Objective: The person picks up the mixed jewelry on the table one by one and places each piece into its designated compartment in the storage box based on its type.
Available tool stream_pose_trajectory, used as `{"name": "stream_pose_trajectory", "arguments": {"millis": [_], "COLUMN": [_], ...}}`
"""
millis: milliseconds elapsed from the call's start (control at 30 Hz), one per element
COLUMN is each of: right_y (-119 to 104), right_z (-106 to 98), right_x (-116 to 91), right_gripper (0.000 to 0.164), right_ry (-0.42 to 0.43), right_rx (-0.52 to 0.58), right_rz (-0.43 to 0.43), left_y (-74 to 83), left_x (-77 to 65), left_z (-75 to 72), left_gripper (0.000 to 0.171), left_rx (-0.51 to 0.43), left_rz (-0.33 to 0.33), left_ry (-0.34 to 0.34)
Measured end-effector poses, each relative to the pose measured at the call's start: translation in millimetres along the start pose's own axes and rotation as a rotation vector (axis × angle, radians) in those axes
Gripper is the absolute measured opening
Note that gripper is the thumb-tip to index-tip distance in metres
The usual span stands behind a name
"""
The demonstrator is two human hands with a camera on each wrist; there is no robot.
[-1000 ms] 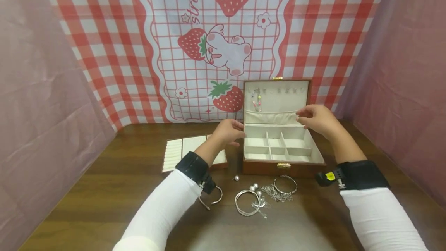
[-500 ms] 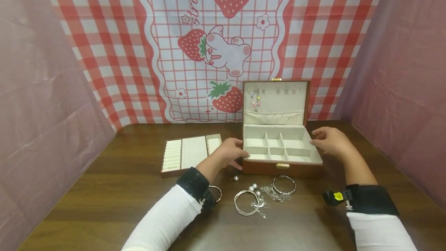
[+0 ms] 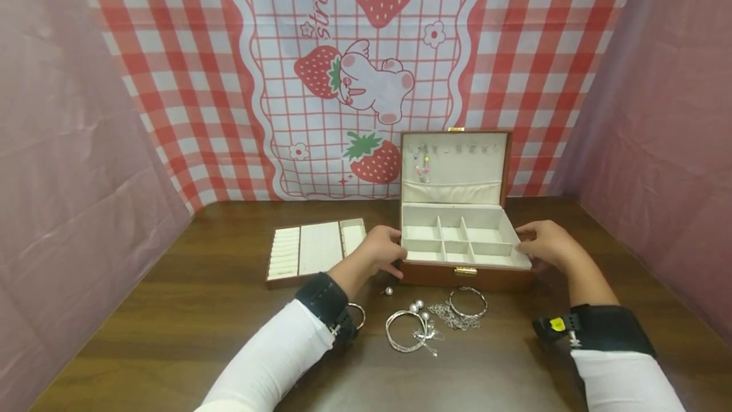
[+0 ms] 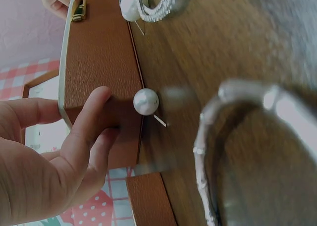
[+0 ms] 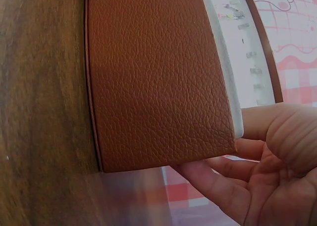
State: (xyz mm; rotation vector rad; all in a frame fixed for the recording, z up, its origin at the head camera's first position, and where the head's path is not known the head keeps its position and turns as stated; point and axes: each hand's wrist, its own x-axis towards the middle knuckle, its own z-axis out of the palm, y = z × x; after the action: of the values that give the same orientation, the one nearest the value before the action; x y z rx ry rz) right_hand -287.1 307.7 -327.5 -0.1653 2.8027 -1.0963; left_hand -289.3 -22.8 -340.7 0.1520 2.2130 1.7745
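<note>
A brown leather jewelry box (image 3: 429, 276) stands on the table with its lid (image 3: 457, 173) raised and its cream compartments bare. At the box's left side, my left hand (image 3: 379, 250) grips it, the thumb at the rim and the other fingers along the wall, as the left wrist view shows. My right hand (image 3: 550, 245) holds the opposite side; in the right wrist view its thumb (image 5: 257, 122) reaches over the pale rim while the fingers bend against the leather. A beaded colourful piece (image 3: 422, 165) hangs inside the lid.
Left of the box lies a jewelry tray (image 3: 320, 250) with ring rolls. In front are a pearl earring (image 3: 389, 291), bangles (image 3: 389, 336), another bangle (image 3: 486, 305), silver chains (image 3: 454, 318) and several pearls. An open cuff bracelet (image 4: 199, 156) sits by my left wrist.
Both hands have come down from beside the lid and the box's upper left edge to its two sides. Over the last half second the right hand has closed in against the right wall.
</note>
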Motion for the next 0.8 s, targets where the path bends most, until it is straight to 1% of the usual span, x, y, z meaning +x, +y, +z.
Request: {"name": "stream_pose_trajectory", "arguments": {"millis": [333, 633, 800], "right_y": [-2.9, -5.1, -7.2], "right_z": [-2.2, -5.4, -7.0], "right_x": [-2.1, -7.9, -10.0], "right_gripper": [0.055, 0.054, 0.053], "right_ry": [-0.033, -0.073, -0.093], "right_rx": [0.024, 0.0, -0.022], "right_rz": [-0.005, 0.025, 0.037], "left_y": [-0.2, -3.8, -4.1], "left_x": [-2.3, -8.2, -13.8], "left_z": [3.5, 8.4, 10.5], "left_gripper": [0.066, 0.065, 0.065], "left_rx": [-0.006, -0.018, -0.016], "left_rz": [-0.013, -0.009, -0.005], "left_ry": [0.04, 0.047, 0.043]}}
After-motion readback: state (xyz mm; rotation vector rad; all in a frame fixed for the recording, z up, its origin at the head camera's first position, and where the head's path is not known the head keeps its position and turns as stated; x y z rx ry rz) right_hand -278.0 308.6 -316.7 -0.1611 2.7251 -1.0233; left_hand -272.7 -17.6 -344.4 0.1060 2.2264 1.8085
